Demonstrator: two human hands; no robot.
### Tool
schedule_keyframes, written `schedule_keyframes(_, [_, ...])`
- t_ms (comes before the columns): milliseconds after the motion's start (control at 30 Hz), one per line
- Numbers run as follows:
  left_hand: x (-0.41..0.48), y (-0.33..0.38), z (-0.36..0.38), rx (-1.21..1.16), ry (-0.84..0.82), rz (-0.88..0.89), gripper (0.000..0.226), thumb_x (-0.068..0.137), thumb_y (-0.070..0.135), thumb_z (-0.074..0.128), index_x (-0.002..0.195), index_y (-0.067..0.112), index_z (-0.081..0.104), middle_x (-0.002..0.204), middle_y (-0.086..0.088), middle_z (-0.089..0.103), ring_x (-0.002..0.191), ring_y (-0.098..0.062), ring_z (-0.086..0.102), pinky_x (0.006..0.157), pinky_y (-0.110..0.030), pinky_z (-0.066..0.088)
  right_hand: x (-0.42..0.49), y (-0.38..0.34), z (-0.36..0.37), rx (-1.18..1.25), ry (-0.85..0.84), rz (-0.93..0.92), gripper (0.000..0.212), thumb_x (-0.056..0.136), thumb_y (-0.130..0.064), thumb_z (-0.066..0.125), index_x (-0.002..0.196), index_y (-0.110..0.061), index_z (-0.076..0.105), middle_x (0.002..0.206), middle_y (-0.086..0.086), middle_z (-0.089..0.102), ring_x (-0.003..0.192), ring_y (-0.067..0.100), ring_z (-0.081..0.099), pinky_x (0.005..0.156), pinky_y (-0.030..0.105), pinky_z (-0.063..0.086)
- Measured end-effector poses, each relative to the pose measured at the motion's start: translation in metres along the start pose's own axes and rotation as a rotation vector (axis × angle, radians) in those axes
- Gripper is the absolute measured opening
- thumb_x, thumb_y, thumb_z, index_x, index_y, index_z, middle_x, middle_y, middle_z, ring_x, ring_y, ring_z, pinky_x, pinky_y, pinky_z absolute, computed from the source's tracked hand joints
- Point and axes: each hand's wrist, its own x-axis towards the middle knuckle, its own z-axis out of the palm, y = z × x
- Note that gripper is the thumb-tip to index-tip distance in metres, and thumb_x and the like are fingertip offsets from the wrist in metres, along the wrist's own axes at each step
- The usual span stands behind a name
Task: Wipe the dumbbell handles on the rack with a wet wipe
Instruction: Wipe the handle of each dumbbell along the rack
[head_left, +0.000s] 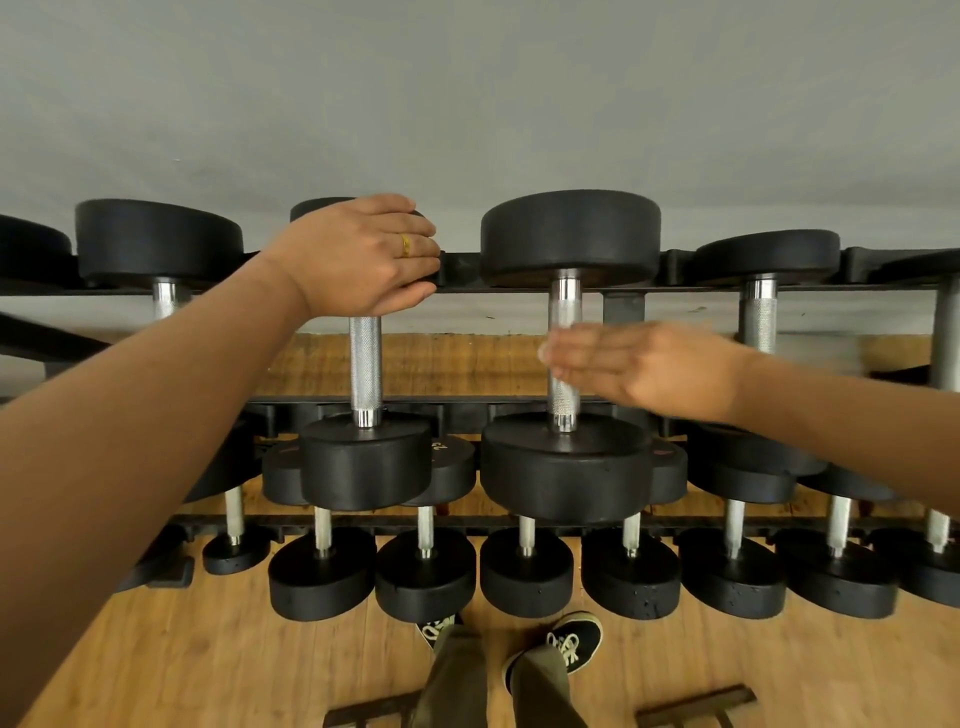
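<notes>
- The left hand's fingers (418, 244) curl over the far rubber head (322, 205) of a dumbbell on the rack's top tier, with the thumb under its edge. This is a firm hold, probably to keep the weight from rolling.
- Below the left hand (358, 254), that dumbbell's knurled handle (365, 364) is bare and runs toward the front rail.
- The right hand's fingers (569, 356) are straight, together and blurred, holding nothing I can make out (no wet wipe shows anywhere). They cross in front of the neighbouring handle (565, 306); whether they touch it I cannot tell.
- The right hand (660, 366) reaches in from the rack's right end, likely bound for that handle.
- The rack (462, 270) is the only holder here. Its top tier carries the large dumbbells, with heads over the back and front rails. Smaller dumbbells (527, 571) line the lower tier's front edge.
</notes>
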Motion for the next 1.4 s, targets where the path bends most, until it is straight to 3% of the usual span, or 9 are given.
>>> schedule_keyframes(133, [-0.001,0.0,0.0,0.007,0.011,0.006,0.047,0.11,0.034,0.04,0.114,0.002,0.075,0.116,-0.016,0.074,0.119,-0.033,0.066,0.114,-0.046,0.038,-0.008,-0.01,0.004,0.024,-0.099,-0.217,0.055,0.078,-0.003,0.074,0.132,-0.009,0.063,0.142,0.008,0.058,0.136,0.024,0.051,0.112,0.042,0.036])
schedule_keyframes(300, [0.0,0.0,0.0,0.005,0.003,0.011,0.045,0.11,0.033,0.042,0.115,0.002,0.074,0.116,-0.016,0.074,0.119,-0.034,0.066,0.114,-0.047,0.039,0.003,0.015,-0.004,0.014,0.009,0.029,0.068,0.073,0.009,0.077,0.137,-0.003,0.058,0.143,0.015,0.056,0.134,0.031,0.051,0.11,0.047,0.039])
schedule_keyframes(533, [0.0,0.001,-0.002,-0.001,-0.005,0.004,0.046,0.11,0.034,0.041,0.116,0.002,0.074,0.117,-0.017,0.074,0.119,-0.034,0.066,0.114,-0.047,0.039,-0.01,-0.006,0.008,0.026,-0.097,-0.227,0.055,0.081,-0.001,0.074,0.134,-0.009,0.062,0.143,0.009,0.057,0.137,0.023,0.049,0.114,0.042,0.038])
schedule_keyframes(667, [0.0,0.0,-0.001,0.006,-0.005,0.005,0.046,0.11,0.034,0.04,0.116,0.002,0.074,0.117,-0.017,0.074,0.12,-0.033,0.065,0.115,-0.047,0.038,0.004,0.014,-0.005,-0.005,-0.035,-0.104,0.061,0.075,0.003,0.081,0.133,-0.006,0.063,0.139,0.012,0.06,0.132,0.028,0.054,0.108,0.046,0.045])
schedule_keyframes(800, [0.0,0.0,0.001,0.01,0.019,-0.001,0.045,0.11,0.032,0.041,0.115,0.002,0.074,0.116,-0.016,0.074,0.119,-0.033,0.066,0.114,-0.046,0.04,0.018,0.014,-0.007,-0.094,-0.002,0.039,0.068,0.067,0.01,0.083,0.131,0.001,0.062,0.135,0.021,0.061,0.129,0.036,0.056,0.108,0.05,0.037])
schedule_keyframes(1033, [-0.001,-0.001,0.003,0.017,0.016,-0.012,0.044,0.11,0.033,0.042,0.115,0.004,0.075,0.118,-0.014,0.074,0.12,-0.032,0.065,0.114,-0.047,0.04,0.026,0.016,-0.014,-0.147,-0.121,-0.064,0.069,0.068,0.006,0.082,0.133,-0.003,0.062,0.139,0.017,0.059,0.133,0.033,0.053,0.111,0.049,0.036])
schedule_keyframes(1133, [-0.005,0.011,0.0,0.029,0.103,-0.226,0.044,0.108,0.039,0.046,0.118,0.005,0.073,0.127,-0.013,0.07,0.127,-0.032,0.06,0.113,-0.05,0.04,0.03,0.017,-0.02,-0.174,-0.157,-0.066,0.073,0.063,0.006,0.087,0.131,-0.004,0.064,0.138,0.015,0.061,0.13,0.03,0.056,0.107,0.045,0.043])
schedule_keyframes(1233, [-0.016,0.037,0.009,0.053,0.217,-0.457,0.05,0.105,0.046,0.049,0.128,0.006,0.068,0.138,-0.012,0.064,0.137,-0.031,0.053,0.118,-0.052,0.033,0.039,0.016,-0.025,-0.188,-0.129,0.032,0.074,0.065,0.01,0.083,0.135,0.0,0.059,0.137,0.021,0.06,0.128,0.034,0.058,0.105,0.043,0.04])
schedule_keyframes(1400, [-0.013,0.042,0.022,0.076,0.389,-0.527,0.041,0.103,0.043,0.056,0.12,0.009,0.073,0.131,-0.006,0.07,0.131,-0.027,0.059,0.114,-0.051,0.04,0.045,0.006,-0.016,-0.198,-0.179,0.13,0.065,0.069,0.013,0.078,0.131,0.003,0.062,0.14,0.024,0.056,0.133,0.038,0.052,0.11,0.048,0.03])
